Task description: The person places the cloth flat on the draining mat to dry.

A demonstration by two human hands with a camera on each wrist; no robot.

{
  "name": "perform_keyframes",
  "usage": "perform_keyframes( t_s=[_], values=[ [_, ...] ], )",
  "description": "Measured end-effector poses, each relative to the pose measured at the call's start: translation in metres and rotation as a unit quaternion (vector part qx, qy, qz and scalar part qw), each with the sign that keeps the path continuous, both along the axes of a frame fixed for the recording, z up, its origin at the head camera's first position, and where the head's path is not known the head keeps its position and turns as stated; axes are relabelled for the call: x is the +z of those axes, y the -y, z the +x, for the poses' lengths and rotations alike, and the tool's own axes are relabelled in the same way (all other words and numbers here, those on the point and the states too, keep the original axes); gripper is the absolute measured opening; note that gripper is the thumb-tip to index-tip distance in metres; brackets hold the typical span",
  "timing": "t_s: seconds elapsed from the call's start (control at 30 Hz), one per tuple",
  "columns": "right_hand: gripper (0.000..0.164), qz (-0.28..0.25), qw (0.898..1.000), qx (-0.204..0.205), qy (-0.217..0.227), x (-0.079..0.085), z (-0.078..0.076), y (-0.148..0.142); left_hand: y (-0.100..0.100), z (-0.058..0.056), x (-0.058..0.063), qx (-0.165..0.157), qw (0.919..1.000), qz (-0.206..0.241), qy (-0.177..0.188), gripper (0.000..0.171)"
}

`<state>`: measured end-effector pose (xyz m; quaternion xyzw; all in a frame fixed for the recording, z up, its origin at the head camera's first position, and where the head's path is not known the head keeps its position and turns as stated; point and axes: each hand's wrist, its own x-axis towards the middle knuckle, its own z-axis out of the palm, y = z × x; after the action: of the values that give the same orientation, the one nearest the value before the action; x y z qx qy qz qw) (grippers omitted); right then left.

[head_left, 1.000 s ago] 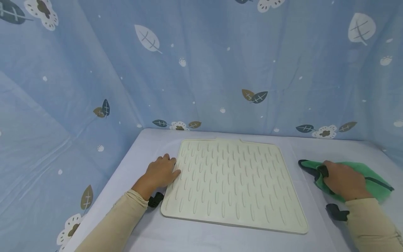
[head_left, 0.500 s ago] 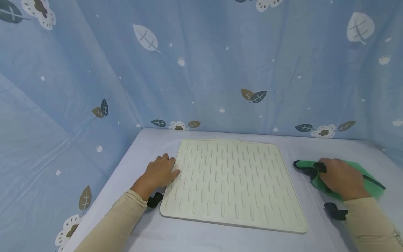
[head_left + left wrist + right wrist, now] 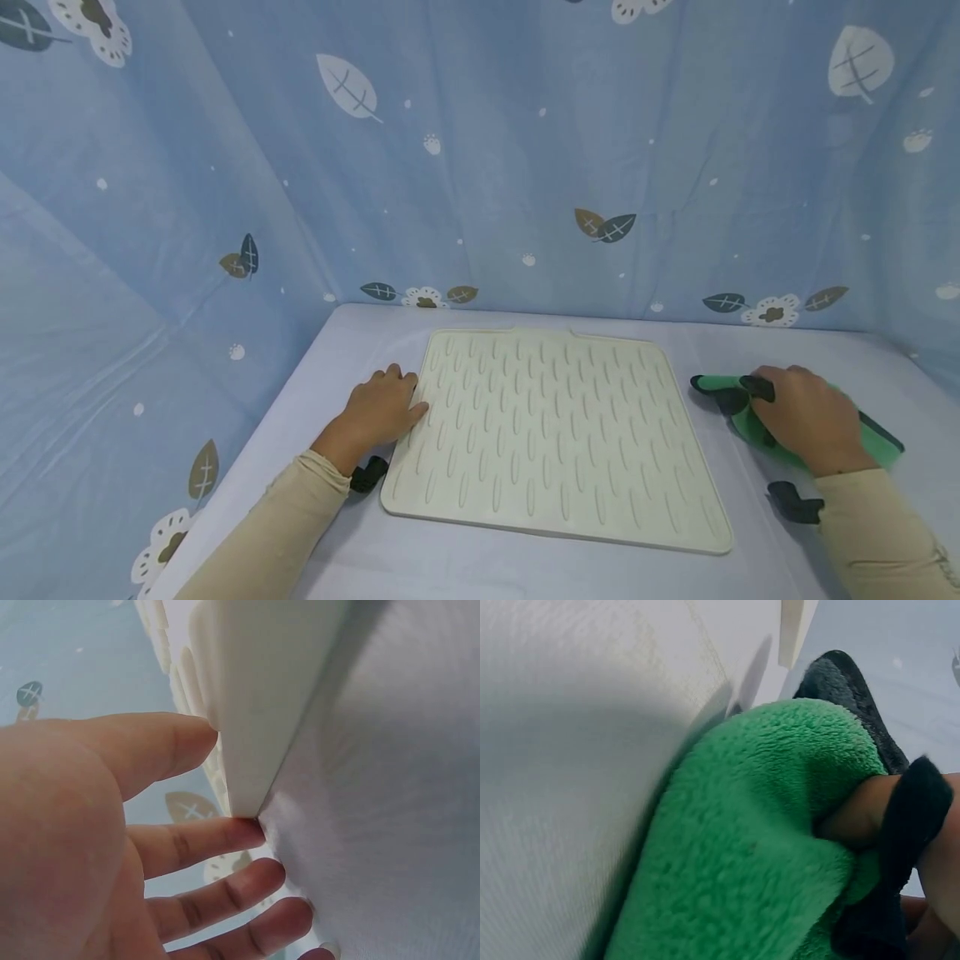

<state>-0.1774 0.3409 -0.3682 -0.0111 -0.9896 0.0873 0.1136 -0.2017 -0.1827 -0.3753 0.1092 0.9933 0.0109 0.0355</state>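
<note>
A cream mat with raised oval ridges lies flat on the white-covered table. My left hand rests at its left edge, thumb on the rim and the other fingers spread along the side; the left wrist view shows the thumb and fingertips touching the mat's edge. To the right of the mat, my right hand grips a bunched green cloth with dark trim. Close up, the fuzzy cloth folds around the fingers, and a dark strip of it passes between them.
The white tablecloth spreads under everything. A blue curtain with leaf and flower prints stands behind the table and along its left side. Dark wrist mounts sit under both sleeves.
My right hand has moved left and slightly away from me, carrying the green cloth closer to the mat. The left hand and the mat have stayed in place.
</note>
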Motion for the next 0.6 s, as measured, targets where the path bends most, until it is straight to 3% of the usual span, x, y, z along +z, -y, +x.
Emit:
perform_keyframes(
  t_s=[0.2,0.43,0.6],
  values=[
    [0.031,-0.009,1.0,-0.003,-0.028,0.001,0.0,0.005,0.001,0.0,0.0,0.004,1.0,-0.004,0.006,0.056],
    [0.029,-0.018,0.993,0.0,-0.119,0.002,0.001,0.014,0.0,-0.001,0.001,0.004,1.0,-0.005,0.007,0.056],
    [0.032,-0.017,0.987,-0.002,-0.159,0.003,0.001,0.02,0.001,-0.002,0.0,0.006,0.9999,-0.002,0.01,0.056]
  ],
)
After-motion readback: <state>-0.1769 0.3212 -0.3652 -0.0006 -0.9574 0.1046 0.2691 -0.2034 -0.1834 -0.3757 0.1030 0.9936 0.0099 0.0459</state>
